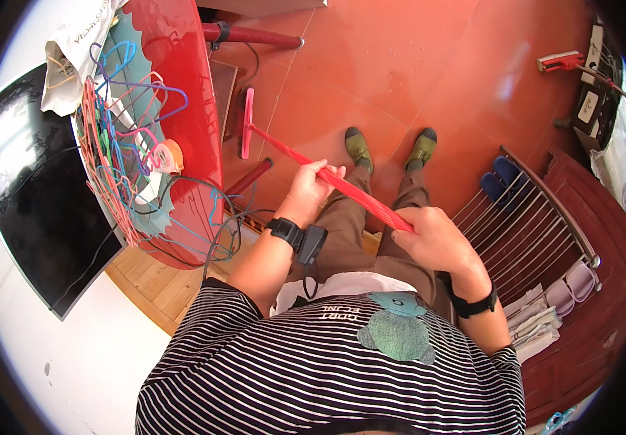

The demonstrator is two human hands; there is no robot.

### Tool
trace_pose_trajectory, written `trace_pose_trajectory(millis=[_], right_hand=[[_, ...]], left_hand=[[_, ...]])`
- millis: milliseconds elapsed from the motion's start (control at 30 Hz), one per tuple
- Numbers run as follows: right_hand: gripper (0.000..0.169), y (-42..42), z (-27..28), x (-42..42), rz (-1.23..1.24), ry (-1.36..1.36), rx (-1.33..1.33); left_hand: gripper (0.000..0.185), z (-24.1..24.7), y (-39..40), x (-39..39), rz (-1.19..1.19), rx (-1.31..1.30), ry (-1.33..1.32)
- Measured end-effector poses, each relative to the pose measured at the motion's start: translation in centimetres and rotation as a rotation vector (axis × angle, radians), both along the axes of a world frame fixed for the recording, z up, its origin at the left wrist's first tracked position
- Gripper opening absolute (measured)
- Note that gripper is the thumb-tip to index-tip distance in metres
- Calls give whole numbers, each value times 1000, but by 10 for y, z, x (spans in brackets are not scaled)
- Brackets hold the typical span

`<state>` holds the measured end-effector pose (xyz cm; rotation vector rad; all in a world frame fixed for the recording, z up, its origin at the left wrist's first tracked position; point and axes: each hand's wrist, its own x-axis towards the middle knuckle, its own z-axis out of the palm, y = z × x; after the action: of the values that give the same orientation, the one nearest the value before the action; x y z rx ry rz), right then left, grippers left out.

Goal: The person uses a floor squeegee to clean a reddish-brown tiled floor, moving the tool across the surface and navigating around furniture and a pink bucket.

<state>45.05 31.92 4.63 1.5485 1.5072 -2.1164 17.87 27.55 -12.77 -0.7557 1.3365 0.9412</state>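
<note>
Both my hands grip the red handle of a floor squeegee or push broom (367, 202), held slantwise in front of my legs. My right hand (432, 236) wraps the upper end of the handle. Farther down the shaft, my left hand (315, 185) holds it with the thumb lying along it. The pink head (247, 124) reaches to the left, near the floor beside the red table; whether it touches the floor I cannot tell. Below it all spreads the reddish-brown floor (378, 65), where my feet stand in green shoes (357, 147).
A red round-edged table (196, 130) at my left carries a heap of wire hangers (111, 141) and a tape roll (169, 156); cables dangle from its edge. Its red legs (261, 37) stick out. To my right stands a metal rack (536, 217) with blue slippers (503, 179). Another red-headed tool (560, 61) is farther off.
</note>
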Motion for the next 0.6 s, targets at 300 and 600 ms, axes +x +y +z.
trace_pose_trajectory(millis=[300,600], right_hand=[[20,-45,-39,-86,82,-82,100],[22,-46,66,27,-223,-141,128]], left_hand=[[10,-26,-7,-63,-65,-167,189],[19,16,8,65,-412,-2,-245]])
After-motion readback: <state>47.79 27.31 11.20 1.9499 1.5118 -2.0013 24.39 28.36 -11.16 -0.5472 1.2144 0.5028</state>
